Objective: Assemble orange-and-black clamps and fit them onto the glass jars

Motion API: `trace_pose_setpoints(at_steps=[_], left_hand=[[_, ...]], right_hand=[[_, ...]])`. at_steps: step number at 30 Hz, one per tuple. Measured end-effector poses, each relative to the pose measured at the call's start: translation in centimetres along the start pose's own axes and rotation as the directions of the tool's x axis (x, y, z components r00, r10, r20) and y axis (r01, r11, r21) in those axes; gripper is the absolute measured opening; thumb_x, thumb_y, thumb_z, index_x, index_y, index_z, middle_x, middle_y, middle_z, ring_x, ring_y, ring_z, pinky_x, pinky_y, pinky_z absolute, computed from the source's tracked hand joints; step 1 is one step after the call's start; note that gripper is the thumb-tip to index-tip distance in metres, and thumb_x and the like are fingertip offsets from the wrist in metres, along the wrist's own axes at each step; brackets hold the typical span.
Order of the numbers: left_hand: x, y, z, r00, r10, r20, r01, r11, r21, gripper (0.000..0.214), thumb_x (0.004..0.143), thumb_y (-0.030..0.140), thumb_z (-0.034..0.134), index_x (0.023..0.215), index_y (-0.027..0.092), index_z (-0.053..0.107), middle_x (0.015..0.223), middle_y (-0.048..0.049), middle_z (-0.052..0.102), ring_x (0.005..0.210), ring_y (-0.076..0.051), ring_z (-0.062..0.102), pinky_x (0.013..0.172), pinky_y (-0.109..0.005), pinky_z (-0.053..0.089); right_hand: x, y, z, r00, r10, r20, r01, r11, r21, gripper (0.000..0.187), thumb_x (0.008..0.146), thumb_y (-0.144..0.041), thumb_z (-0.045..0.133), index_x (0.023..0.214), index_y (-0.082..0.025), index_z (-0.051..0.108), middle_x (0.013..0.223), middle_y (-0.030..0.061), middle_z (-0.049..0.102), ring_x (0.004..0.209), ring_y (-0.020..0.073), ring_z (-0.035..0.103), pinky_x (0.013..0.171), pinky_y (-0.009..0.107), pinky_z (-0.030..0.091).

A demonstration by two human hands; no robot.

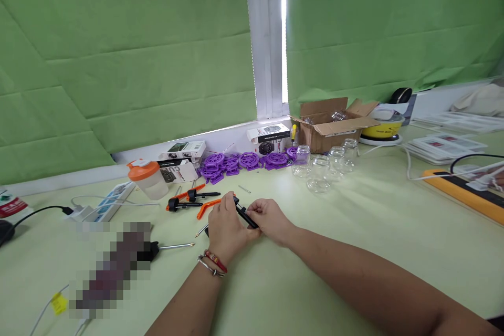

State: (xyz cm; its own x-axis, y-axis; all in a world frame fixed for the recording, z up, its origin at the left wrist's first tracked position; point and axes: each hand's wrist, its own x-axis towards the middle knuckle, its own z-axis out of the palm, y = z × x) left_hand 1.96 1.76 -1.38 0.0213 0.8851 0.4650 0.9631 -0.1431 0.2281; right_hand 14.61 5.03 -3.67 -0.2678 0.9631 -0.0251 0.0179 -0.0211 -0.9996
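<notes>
My left hand (224, 226) and my right hand (271, 219) meet over the pale green table (354, 231), both closed on a short black tool (244, 215) held between them. The left wrist wears bracelets. An orange handle piece (205, 207) lies just left of my left hand. Beyond it lie two black-and-orange tools (185, 200). A thin metal rod (177, 245) with a black grip lies to the left, and a small pin (244, 188) rests beyond my hands.
Purple plastic wheels (244, 161) are heaped by the wall, next to small boxes (185, 150). An orange-lidded shaker (147, 178), a power strip (106, 205), several glass jars (326, 164), an open cardboard box (331, 123) and a yellow-and-black strip (464, 193) also sit on the table.
</notes>
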Motion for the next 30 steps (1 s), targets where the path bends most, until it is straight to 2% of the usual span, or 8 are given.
trace_pose_setpoints(at_steps=[4,7,11,18,30], left_hand=[[0.00,-0.07,0.11,1.000,-0.009,0.009,0.009,1.000,0.000,0.093,0.047,0.050,0.067,0.126,0.015,0.032,0.120,-0.0136,0.052,0.105,-0.032,0.052,0.086,-0.040,0.038],[-0.03,-0.04,0.13,1.000,-0.010,0.009,0.010,1.000,0.002,0.092,0.046,0.048,0.068,0.125,0.015,0.033,0.119,-0.0137,0.052,0.104,-0.033,0.052,0.085,-0.040,0.038],[-0.04,0.07,0.11,1.000,-0.017,0.013,0.017,1.000,0.002,0.092,0.046,0.048,0.068,0.124,0.015,0.033,0.118,-0.0137,0.053,0.104,-0.033,0.052,0.085,-0.040,0.038],[0.09,0.34,-0.21,0.998,-0.045,0.032,0.045,0.999,0.008,0.091,0.047,0.047,0.068,0.124,0.014,0.033,0.119,-0.0138,0.052,0.105,-0.033,0.052,0.085,-0.040,0.038],[-0.06,0.52,-0.15,0.998,-0.045,0.033,0.046,0.999,-0.012,0.093,0.047,0.047,0.069,0.125,0.014,0.032,0.119,-0.0138,0.052,0.106,-0.033,0.051,0.086,-0.040,0.038]], right_hand=[[-0.10,0.13,-0.64,0.982,-0.186,0.022,0.184,0.933,-0.309,0.012,0.074,-0.022,0.050,0.071,-0.017,0.061,0.063,0.0009,0.061,0.056,0.0131,0.056,0.053,0.023,0.042],[-0.08,0.16,-0.85,0.967,-0.250,0.042,0.244,0.869,-0.430,0.015,0.075,-0.022,0.048,0.071,-0.017,0.062,0.063,0.0010,0.061,0.055,0.0117,0.052,0.052,0.022,0.040],[-0.02,0.18,-0.77,0.968,-0.245,0.050,0.242,0.867,-0.436,0.015,0.074,-0.019,0.047,0.073,-0.017,0.062,0.063,0.0007,0.061,0.053,0.0109,0.051,0.051,0.021,0.039],[-0.06,0.08,-0.55,0.967,-0.254,0.028,0.240,0.868,-0.435,0.020,0.076,-0.023,0.047,0.071,-0.017,0.065,0.068,0.0028,0.064,0.059,0.0130,0.056,0.055,0.022,0.042],[-0.32,-0.50,-0.84,0.968,-0.247,0.044,0.240,0.857,-0.455,0.020,0.077,-0.022,0.046,0.071,-0.017,0.065,0.066,0.0029,0.063,0.059,0.0136,0.054,0.056,0.024,0.041]])
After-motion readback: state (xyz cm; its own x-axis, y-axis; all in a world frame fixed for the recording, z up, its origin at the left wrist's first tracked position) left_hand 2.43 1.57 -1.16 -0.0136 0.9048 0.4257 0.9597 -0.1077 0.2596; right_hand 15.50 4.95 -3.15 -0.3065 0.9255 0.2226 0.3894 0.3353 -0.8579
